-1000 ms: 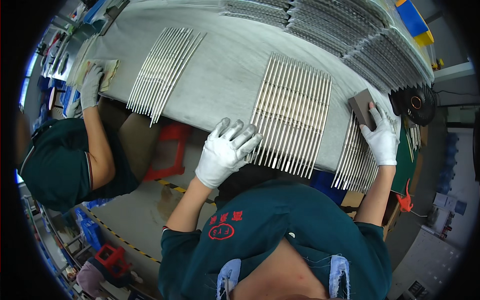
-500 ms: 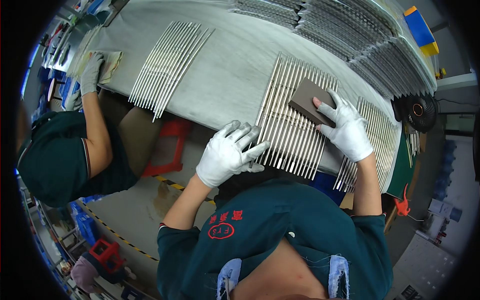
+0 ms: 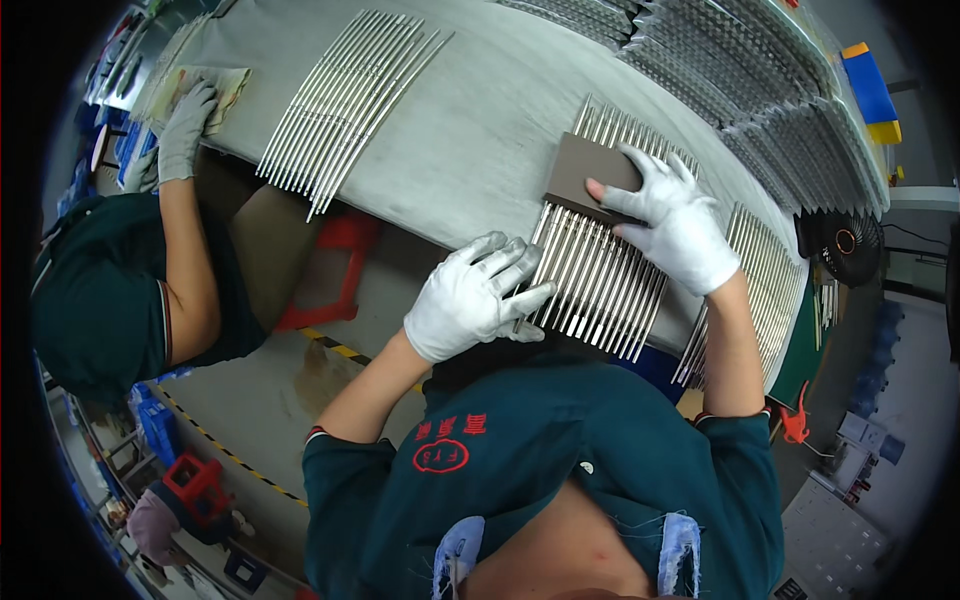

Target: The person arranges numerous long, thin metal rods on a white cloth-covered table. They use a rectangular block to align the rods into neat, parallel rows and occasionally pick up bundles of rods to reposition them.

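A row of thin, shiny metal rods (image 3: 600, 275) lies side by side on the grey-covered table in front of me. My right hand (image 3: 682, 222), in a white glove with bare fingertips showing, grips the right end of a flat, brown-grey rectangular block (image 3: 585, 172). That block rests across the upper part of the rods, hiding the stretch beneath it. At the row's left edge, my gloved left hand (image 3: 470, 300) lies with fingers outstretched, touching the outermost rods near their lower ends.
Another row of rods (image 3: 345, 110) lies farther left, and one more (image 3: 765, 280) lies right of my right forearm. Stacked clear ribbed trays (image 3: 720, 70) line the far side. A black fan (image 3: 845, 245) stands at right. A co-worker's gloved hand (image 3: 185, 125) rests on cloth at left.
My right hand has slid the block leftward and a little away from me over the rods. My left hand stays at the row's left edge. The whole view has shifted slightly.
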A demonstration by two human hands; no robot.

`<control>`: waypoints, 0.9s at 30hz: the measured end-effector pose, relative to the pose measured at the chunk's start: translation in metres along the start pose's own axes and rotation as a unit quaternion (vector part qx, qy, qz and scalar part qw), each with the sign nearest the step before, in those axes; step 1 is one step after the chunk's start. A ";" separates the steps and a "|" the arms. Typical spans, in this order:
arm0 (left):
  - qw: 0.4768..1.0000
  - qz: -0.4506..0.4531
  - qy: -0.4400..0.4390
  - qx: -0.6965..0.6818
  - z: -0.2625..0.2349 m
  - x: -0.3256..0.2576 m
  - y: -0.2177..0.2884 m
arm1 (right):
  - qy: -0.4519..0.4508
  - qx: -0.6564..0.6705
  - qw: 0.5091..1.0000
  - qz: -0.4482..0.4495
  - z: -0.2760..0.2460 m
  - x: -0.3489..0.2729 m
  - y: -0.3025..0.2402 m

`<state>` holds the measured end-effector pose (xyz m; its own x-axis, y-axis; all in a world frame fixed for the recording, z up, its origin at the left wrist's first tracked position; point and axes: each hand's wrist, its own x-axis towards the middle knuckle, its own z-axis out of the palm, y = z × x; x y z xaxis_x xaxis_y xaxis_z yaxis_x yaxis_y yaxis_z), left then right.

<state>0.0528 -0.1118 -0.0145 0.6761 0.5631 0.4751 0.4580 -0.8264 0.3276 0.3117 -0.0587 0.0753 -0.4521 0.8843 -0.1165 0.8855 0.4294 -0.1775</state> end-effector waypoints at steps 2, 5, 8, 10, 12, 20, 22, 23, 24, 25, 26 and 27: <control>1.000 0.003 -0.007 0.000 -0.001 0.002 0.000 | 0.030 -0.011 0.999 -0.026 0.007 0.018 -0.012; 1.000 0.001 -0.002 0.001 -0.001 0.001 0.000 | -0.013 0.009 0.999 0.029 0.000 0.006 -0.007; 1.000 -0.004 0.016 -0.003 0.002 -0.002 0.001 | -0.016 0.000 1.000 0.003 0.003 -0.025 0.030; 1.000 -0.006 0.021 -0.008 0.002 -0.001 0.001 | -0.016 -0.001 1.000 0.018 -0.001 -0.034 0.031; 1.000 -0.007 0.018 -0.006 0.002 -0.002 0.001 | -0.005 -0.003 0.999 0.032 -0.008 -0.032 0.016; 1.000 -0.009 0.014 0.005 0.002 -0.002 0.001 | -0.015 0.018 0.998 -0.054 0.005 -0.004 -0.001; 1.000 -0.005 0.023 0.002 0.005 -0.005 0.000 | -0.012 0.021 0.999 -0.043 0.003 -0.015 0.011; 1.000 -0.003 0.022 -0.001 0.005 -0.004 0.000 | -0.010 0.019 0.999 -0.041 0.005 -0.014 0.009; 1.000 -0.001 0.022 -0.004 0.004 -0.003 -0.001 | -0.007 0.017 0.999 -0.040 0.009 -0.010 0.004; 1.000 0.003 0.021 -0.008 0.004 -0.002 -0.001 | -0.004 0.016 0.999 -0.038 0.009 -0.003 -0.005; 1.000 0.005 0.020 -0.006 0.004 -0.001 0.000 | 0.024 0.008 0.998 -0.056 0.011 0.002 -0.013; 1.000 0.008 0.019 -0.005 0.004 0.000 0.000 | 0.018 0.012 0.999 -0.050 0.010 -0.001 -0.012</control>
<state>0.0549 -0.1119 -0.0176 0.6606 0.5492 0.5118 0.4409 -0.8357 0.3275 0.3001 -0.0666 0.0682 -0.5337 0.8435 -0.0610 0.8331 0.5120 -0.2095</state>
